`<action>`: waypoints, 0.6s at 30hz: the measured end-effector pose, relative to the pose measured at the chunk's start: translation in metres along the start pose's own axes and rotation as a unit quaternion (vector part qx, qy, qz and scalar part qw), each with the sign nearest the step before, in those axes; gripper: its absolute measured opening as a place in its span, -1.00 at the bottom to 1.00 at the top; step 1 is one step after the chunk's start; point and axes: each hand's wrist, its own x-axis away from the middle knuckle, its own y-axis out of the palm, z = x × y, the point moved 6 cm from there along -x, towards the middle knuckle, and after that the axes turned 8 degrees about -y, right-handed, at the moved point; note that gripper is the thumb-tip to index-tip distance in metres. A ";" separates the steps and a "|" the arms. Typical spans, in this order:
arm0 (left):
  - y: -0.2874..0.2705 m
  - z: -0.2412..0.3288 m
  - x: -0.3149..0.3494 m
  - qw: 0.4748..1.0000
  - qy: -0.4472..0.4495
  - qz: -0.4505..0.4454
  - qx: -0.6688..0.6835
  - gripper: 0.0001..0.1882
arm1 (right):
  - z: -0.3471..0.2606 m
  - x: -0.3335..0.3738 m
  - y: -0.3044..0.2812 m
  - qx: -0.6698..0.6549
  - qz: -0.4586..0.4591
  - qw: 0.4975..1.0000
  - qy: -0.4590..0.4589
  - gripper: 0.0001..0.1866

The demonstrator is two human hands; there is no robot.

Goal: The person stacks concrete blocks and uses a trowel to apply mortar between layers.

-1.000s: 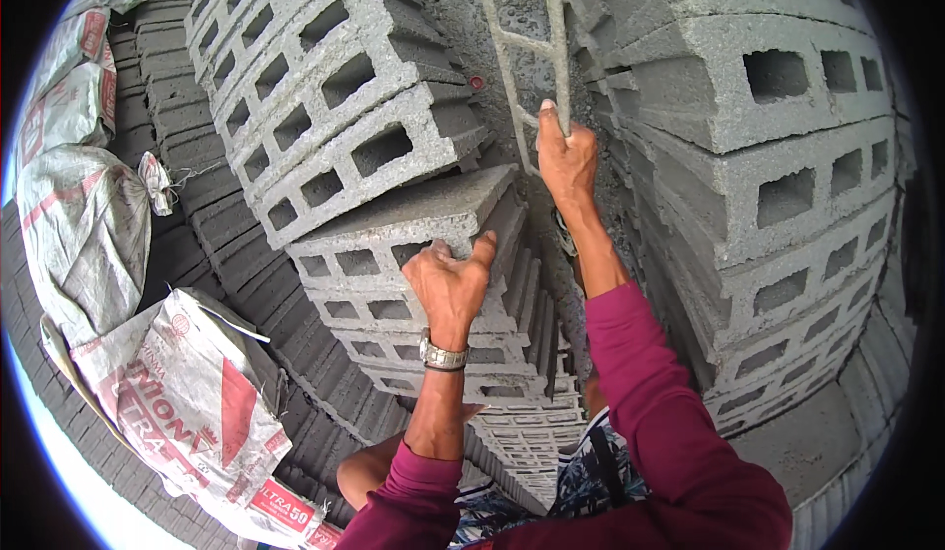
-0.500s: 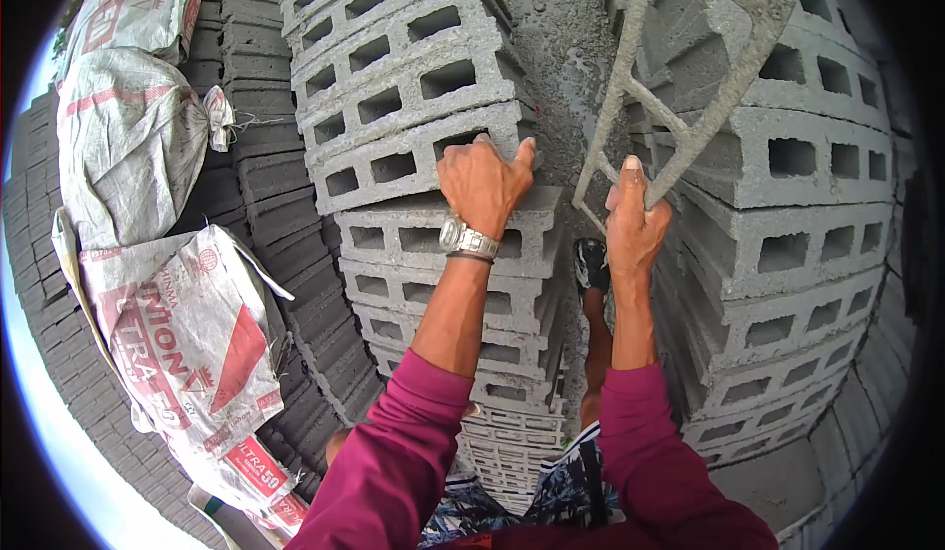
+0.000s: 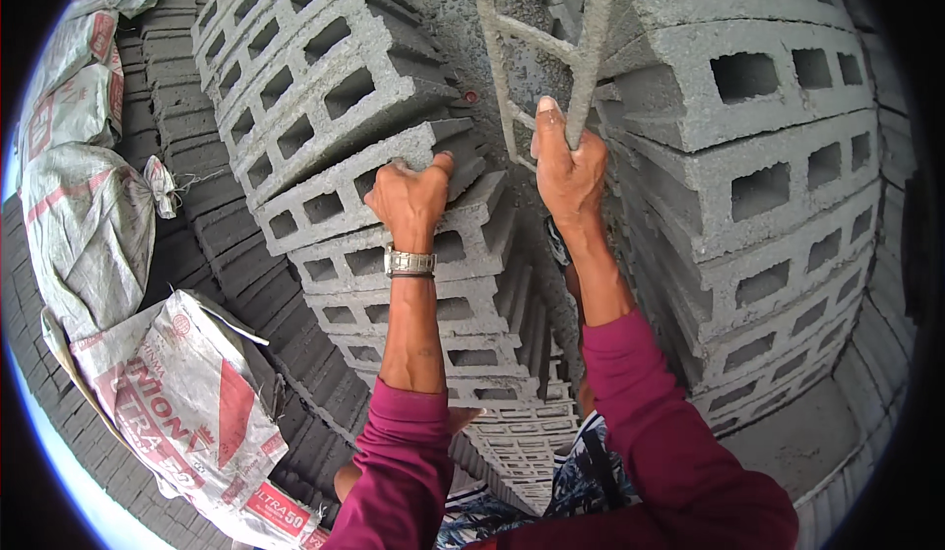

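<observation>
Gripping the top hollow concrete block (image 3: 394, 171) of the near stack, the left hand (image 3: 409, 196) curls its fingers over the block's upper edge. Right hand (image 3: 566, 171) is closed around a mortar-crusted metal frame (image 3: 586, 48). Cement sacks (image 3: 177, 402) lie left; block wall (image 3: 778, 156) stands right.

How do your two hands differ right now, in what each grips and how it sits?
The left hand grips the edge of a grey hollow concrete block on the left stack; the right hand is closed around a mortar-caked metal bar frame. The left wrist wears a metal watch; the right wrist is bare. The left hand sits lower, the right higher. Both have maroon sleeves pushed up the forearm.
</observation>
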 end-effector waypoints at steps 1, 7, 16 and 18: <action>-0.001 0.004 0.001 0.998 -0.033 -0.048 0.002 -0.41 | 0.004 -0.008 -0.002 0.004 0.006 1.000 -0.011 -0.59; -0.014 -0.025 -0.005 0.994 -0.043 -0.074 0.063 -0.16 | -0.021 -0.055 0.009 -0.055 0.045 0.991 -0.115 -0.59; -0.017 0.001 0.012 0.986 -0.030 -0.132 0.092 -0.41 | 0.081 -0.045 0.065 0.097 0.058 0.977 -0.182 -0.80; -0.014 -0.005 0.011 0.986 -0.029 -0.123 0.105 -0.45 | 0.079 -0.042 0.063 0.107 0.050 0.963 -0.244 -0.82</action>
